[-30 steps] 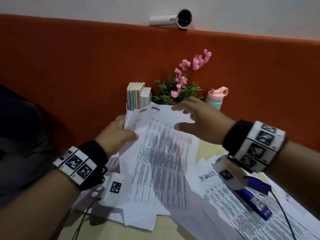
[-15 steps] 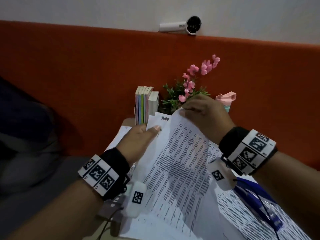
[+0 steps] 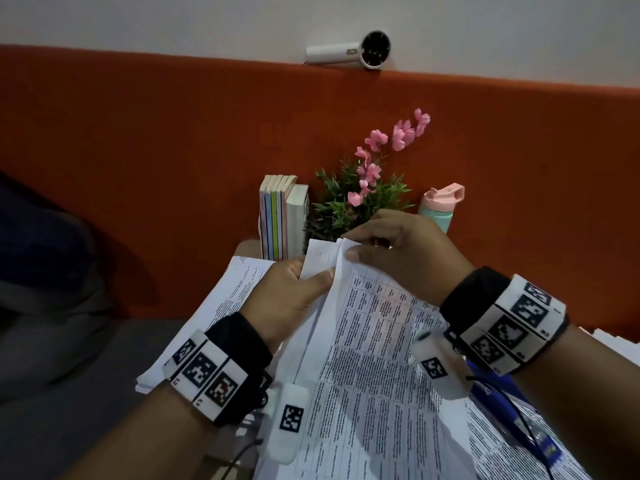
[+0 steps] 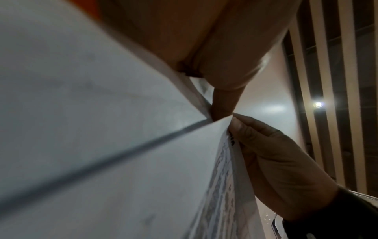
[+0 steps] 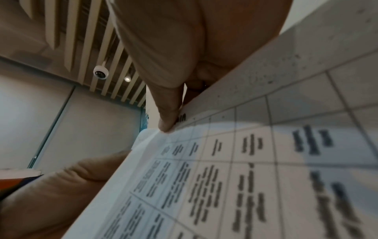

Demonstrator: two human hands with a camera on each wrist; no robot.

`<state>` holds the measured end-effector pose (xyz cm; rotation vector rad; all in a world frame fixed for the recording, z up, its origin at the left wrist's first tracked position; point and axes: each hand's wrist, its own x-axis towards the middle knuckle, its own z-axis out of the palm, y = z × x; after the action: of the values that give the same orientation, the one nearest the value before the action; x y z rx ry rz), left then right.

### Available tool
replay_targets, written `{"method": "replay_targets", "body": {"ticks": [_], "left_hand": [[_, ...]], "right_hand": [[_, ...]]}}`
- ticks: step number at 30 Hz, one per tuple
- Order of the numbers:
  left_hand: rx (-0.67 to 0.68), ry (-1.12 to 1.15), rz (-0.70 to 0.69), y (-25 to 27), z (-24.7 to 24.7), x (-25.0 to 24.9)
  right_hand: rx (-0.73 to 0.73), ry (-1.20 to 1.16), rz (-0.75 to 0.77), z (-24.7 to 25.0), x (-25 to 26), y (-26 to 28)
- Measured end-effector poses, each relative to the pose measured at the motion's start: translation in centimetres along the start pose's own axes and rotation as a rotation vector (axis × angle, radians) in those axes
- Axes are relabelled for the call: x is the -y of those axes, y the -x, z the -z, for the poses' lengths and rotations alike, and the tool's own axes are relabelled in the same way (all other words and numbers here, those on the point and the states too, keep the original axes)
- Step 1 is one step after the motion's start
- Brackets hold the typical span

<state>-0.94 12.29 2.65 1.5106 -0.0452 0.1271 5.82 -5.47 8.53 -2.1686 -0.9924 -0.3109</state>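
A sheaf of printed sheets (image 3: 374,344) with tables of text is lifted off the desk, top edge up. My left hand (image 3: 294,296) grips its upper left part, thumb on the front. My right hand (image 3: 398,258) pinches the top corner of the front sheet (image 5: 255,161) between thumb and fingers. In the left wrist view the blank back of the sheets (image 4: 102,129) fills the picture, with the right hand (image 4: 276,161) pinching their corner. In the right wrist view the right thumb (image 5: 167,119) presses on the printed page, and the left hand (image 5: 51,194) lies low beside it.
More printed papers (image 3: 221,299) lie spread on the desk under the hands. A blue stapler (image 3: 512,403) lies at the right on them. At the back stand several books (image 3: 280,216), a pink-flowered plant (image 3: 367,188) and a bottle (image 3: 438,209), against an orange partition (image 3: 138,150).
Both hands have come together at the top of the sheets. The right hand went from flat on the page to pinching its top corner; the left thumb now clamps the front.
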Motion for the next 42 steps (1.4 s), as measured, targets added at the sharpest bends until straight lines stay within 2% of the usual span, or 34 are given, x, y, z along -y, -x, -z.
{"method": "replay_targets", "body": {"ticks": [5, 10, 14, 20, 26, 30, 37, 42], "left_hand": [[0.003, 0.057, -0.017, 0.3, -0.9, -0.4], [-0.055, 0.193, 0.071, 0.0, -0.8, 0.0], [-0.061, 0.202, 0.067, 0.1, -0.5, 0.3], [-0.052, 0.043, -0.057, 0.4, -0.5, 0.2], [-0.061, -0.07, -0.185, 0.5, -0.9, 0.1], [-0.056, -0.077, -0.169, 0.4, -1.0, 0.2], [0.023, -0.044, -0.107, 0.8, -0.7, 0.4], [-0.008, -0.031, -0.138, 1.1, -0.8, 0.3]], "right_hand": [[-0.087, -0.013, 0.092, -0.1, -0.3, 0.1], [-0.148, 0.048, 0.148, -0.5, -0.9, 0.7], [-0.136, 0.1, 0.207, -0.6, -1.1, 1.0], [-0.098, 0.134, 0.165, -0.1, 0.1, 0.9], [0.001, -0.049, 0.038, 0.1, 0.8, 1.0], [0.074, -0.044, 0.049, 0.2, 0.9, 1.3], [0.044, -0.11, -0.011, 0.2, 0.2, 1.2], [0.026, -0.252, -0.062, 0.2, 0.1, 1.1]]}}
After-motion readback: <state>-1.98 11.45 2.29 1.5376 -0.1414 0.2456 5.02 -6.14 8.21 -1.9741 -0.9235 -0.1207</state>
